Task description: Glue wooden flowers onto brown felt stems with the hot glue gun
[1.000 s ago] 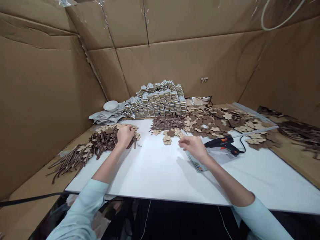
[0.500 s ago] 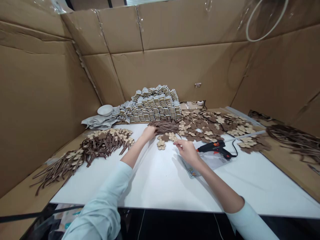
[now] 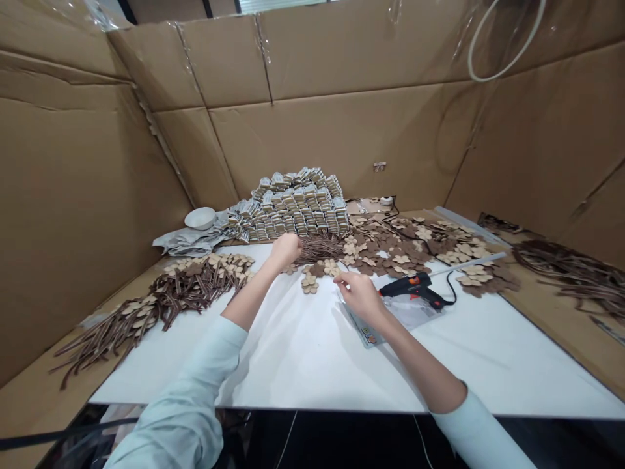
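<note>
Cardboard walls (image 3: 322, 137) are set around a white tabletop (image 3: 312, 371). The inside of a white bowl (image 3: 200, 218) cannot be seen. Brown strips (image 3: 319, 249) are touched by the curled left hand (image 3: 286, 252). Wood flowers (image 3: 309, 283) are near the half-open right hand (image 3: 359, 295), and nothing held can be seen.

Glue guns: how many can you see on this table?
1. The black and orange hot glue gun lies on a clear plastic packet on the white board, to the right of the person's right hand. Another could be hidden under the piles.
</note>
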Action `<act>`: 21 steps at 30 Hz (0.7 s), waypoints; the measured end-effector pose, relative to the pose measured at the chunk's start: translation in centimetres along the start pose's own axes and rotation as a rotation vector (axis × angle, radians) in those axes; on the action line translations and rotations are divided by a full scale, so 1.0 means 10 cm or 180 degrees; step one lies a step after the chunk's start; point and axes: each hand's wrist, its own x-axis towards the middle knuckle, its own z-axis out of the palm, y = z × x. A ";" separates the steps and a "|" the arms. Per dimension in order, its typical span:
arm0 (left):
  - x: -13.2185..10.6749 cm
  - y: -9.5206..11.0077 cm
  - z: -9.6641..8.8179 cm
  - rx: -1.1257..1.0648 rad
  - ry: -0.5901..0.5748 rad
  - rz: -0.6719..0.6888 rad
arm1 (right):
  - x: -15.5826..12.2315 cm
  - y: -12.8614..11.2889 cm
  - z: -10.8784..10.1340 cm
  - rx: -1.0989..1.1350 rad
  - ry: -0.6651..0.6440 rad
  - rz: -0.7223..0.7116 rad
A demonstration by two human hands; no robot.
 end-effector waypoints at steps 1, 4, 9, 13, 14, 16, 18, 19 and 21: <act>0.00 0.00 -0.05 -0.0021 0.0040 -0.0053 | 0.00 0.00 0.00 -0.0013 -0.0009 0.0000; 0.01 0.01 -0.14 -0.0108 0.0146 -0.0208 | 0.00 0.02 0.03 -0.0027 -0.0038 -0.0016; 0.07 -0.05 -0.12 -0.0409 0.0206 -0.0494 | 0.01 0.04 0.07 0.0013 -0.0099 -0.0030; 0.14 -0.20 0.00 -0.0913 0.0034 -0.0759 | 0.00 0.04 0.08 -0.0004 -0.0167 -0.0025; 0.15 -0.24 0.03 -0.1052 -0.0021 -0.0815 | 0.00 0.04 0.08 -0.0013 -0.0175 -0.0027; 0.17 -0.32 0.07 -0.1300 -0.0079 -0.0912 | 0.00 0.04 0.07 -0.0024 -0.0185 -0.0039; 0.18 -0.36 0.09 -0.1516 -0.0042 -0.0971 | 0.00 0.03 0.07 -0.0025 -0.0190 -0.0066; 0.18 -0.36 0.08 -0.1622 0.0012 -0.0981 | -0.01 0.03 0.07 -0.0020 -0.0193 -0.0075; 0.16 -0.31 0.04 -0.1855 0.0152 -0.0950 | -0.01 0.03 0.07 0.0010 -0.0167 -0.0074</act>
